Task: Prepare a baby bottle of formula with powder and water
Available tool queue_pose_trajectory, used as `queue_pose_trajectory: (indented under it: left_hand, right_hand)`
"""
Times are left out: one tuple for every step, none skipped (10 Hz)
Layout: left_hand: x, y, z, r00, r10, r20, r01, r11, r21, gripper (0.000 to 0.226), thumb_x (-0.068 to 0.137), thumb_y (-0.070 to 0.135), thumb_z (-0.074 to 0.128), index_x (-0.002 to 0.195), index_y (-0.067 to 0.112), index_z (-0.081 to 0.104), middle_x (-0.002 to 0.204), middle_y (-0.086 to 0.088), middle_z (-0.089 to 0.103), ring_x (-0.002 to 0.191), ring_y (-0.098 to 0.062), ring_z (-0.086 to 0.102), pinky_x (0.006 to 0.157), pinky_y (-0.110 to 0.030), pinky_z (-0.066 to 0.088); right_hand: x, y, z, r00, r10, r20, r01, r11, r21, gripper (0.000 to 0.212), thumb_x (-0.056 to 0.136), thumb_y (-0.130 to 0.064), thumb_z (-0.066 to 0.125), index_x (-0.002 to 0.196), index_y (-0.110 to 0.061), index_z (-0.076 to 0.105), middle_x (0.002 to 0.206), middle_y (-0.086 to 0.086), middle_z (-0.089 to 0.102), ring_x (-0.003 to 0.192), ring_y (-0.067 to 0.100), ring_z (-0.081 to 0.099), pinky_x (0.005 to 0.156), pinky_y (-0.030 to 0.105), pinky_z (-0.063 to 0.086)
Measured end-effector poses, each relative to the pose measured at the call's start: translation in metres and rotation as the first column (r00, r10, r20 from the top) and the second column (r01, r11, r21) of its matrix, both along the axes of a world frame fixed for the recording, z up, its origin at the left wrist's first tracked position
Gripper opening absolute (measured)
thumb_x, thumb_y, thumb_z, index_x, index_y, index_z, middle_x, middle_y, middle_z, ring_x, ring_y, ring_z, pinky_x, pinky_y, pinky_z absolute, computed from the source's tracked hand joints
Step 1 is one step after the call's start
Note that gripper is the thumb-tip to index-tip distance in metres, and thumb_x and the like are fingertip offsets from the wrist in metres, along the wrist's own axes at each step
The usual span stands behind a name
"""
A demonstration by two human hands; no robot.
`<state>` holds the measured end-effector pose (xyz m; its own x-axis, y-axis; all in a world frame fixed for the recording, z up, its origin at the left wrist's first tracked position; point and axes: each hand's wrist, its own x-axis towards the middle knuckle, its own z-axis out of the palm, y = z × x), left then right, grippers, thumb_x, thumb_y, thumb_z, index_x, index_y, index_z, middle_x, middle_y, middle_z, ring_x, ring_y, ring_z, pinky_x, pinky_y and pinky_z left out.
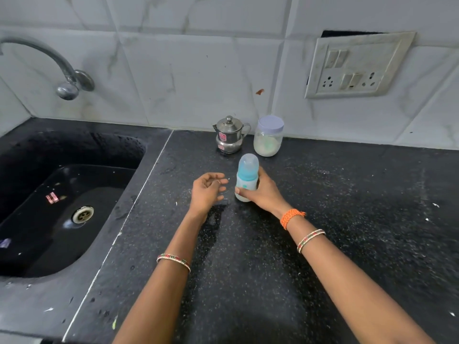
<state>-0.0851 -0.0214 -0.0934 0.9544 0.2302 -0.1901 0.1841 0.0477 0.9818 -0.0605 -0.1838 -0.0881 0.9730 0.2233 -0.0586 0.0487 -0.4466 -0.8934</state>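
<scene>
Head view of a dark speckled tabletop (pixel 335 219), read from left to right. At far left, a black sink (pixel 62 194) with a metal drain lies under a curved tap (pixel 49 63) in the upper left of the frame. Left of centre, the left hand (pixel 207 191) hovers empty, fingers loosely curled and parted, just beside the bottle without touching it. At centre, the right hand (pixel 264 192) is wrapped around the lower body of the baby bottle (pixel 246 178), which stands nearly upright on or just above the tabletop with its clear cap and blue collar in place. Behind it, against the tiled wall, stand a small lidded steel pot (pixel 229 135) and, to its right, a clear jar (pixel 268 136) with a pale lid, partly filled with whitish powder. A switch plate (pixel 357 65) occupies the upper right.

The step in hand appears to be opening the bottle: the right hand should steady the base firmly while the left takes the cap or collar, keeping the bottle vertical.

Whether the bottle holds any liquid or powder cannot be settled through its cloudy wall. The contents of the steel pot are hidden. A greenish shape inside the jar, possibly a scoop, is too blurred to name.
</scene>
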Motion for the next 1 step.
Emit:
queue_pose_trajectory:
  left_hand:
    - [-0.0111, -0.0001, 0.0010, 1.000, -0.011, 0.015, 0.011, 0.999, 0.042, 0.026, 0.095, 0.003, 0.042, 0.090, 0.021, 0.059, 0.095, -0.001, 0.068, 0.080, -0.012, 0.061, 0.069, -0.028, 0.050]
  right_hand:
    - [-0.0016, -0.0091, 0.0084, 0.997, -0.040, -0.058, 0.044, 0.996, 0.078, 0.083, 0.076, -0.014, 0.077, 0.143, -0.019, 0.029, 0.133, 0.000, 0.049, 0.122, 0.016, 0.047, 0.106, 0.038, 0.038]
